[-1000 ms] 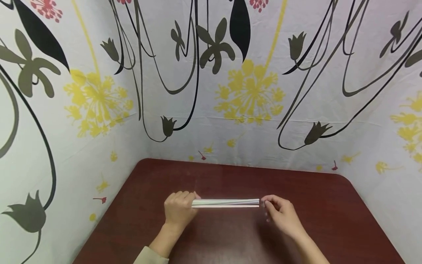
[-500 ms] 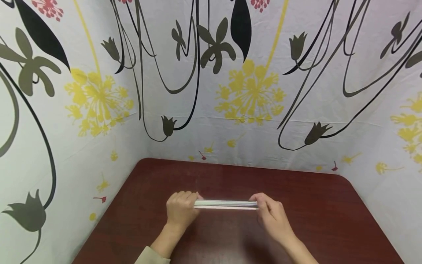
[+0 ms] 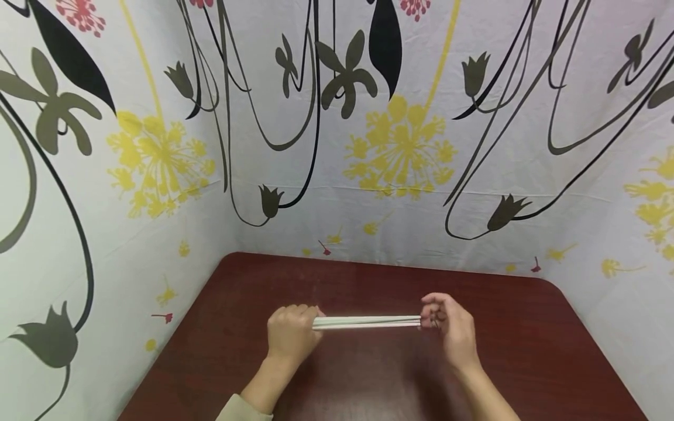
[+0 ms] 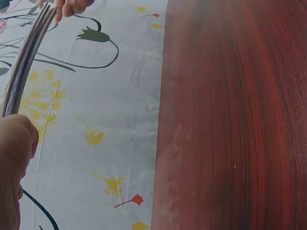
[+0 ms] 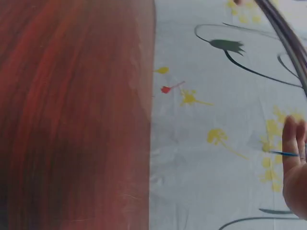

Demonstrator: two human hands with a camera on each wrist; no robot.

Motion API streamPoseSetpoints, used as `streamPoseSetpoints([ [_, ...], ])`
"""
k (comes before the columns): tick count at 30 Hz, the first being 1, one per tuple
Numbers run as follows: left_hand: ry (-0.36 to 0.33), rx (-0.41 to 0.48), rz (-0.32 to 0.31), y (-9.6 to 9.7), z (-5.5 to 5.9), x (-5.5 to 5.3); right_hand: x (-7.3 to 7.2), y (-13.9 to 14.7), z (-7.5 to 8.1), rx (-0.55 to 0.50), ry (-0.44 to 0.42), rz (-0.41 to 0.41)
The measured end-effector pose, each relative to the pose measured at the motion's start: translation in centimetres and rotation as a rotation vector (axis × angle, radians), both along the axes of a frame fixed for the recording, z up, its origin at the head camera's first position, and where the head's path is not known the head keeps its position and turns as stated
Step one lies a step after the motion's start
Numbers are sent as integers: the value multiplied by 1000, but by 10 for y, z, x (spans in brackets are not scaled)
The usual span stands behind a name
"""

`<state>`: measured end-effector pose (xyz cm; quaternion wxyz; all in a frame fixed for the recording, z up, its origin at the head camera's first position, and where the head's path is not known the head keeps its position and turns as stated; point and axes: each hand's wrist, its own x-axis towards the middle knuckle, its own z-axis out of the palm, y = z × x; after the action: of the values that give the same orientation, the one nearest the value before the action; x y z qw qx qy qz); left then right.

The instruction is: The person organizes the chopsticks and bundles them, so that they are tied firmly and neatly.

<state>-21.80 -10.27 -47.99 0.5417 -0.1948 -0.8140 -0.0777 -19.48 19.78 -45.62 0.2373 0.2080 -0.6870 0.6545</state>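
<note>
A bundle of long, thin white strips (image 3: 368, 322) is held level above the table in the head view; its exact kind cannot be made out. My left hand (image 3: 292, 333) grips the left end in a fist, hiding that end. At the other end is my right hand (image 3: 455, 330), its fingers loosely bent and the tips right beside the strip ends. The left wrist view has the strips (image 4: 24, 67) rising from the left hand (image 4: 17, 153), looking greyish and layered. In the right wrist view, fingers of the right hand (image 5: 295, 167) extend upward below the strips (image 5: 288, 38).
A dark red-brown wooden table (image 3: 358, 380) with rounded far corners lies under both hands. Close behind it and along its sides hangs white cloth (image 3: 316, 164) with yellow, black and grey flower prints.
My right hand first pinched near the strips' right end, then held that end, and now has loosened and shifted right and upward. The left hand keeps its grip, drifting slightly right.
</note>
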Motion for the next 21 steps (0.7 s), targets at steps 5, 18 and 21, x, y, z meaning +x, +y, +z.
streamPoseSetpoints([
  [5, -8, -14, -10, -1, -2, -1, -2, 7, 8, -49, 10, 62],
  [18, -53, -29, -51, -2, -7, -2, 4, 5, 15, 1, -30, 288],
  [21, -53, -23, -55, -2, -6, -3, 7, 5, 13, -15, -43, 315],
])
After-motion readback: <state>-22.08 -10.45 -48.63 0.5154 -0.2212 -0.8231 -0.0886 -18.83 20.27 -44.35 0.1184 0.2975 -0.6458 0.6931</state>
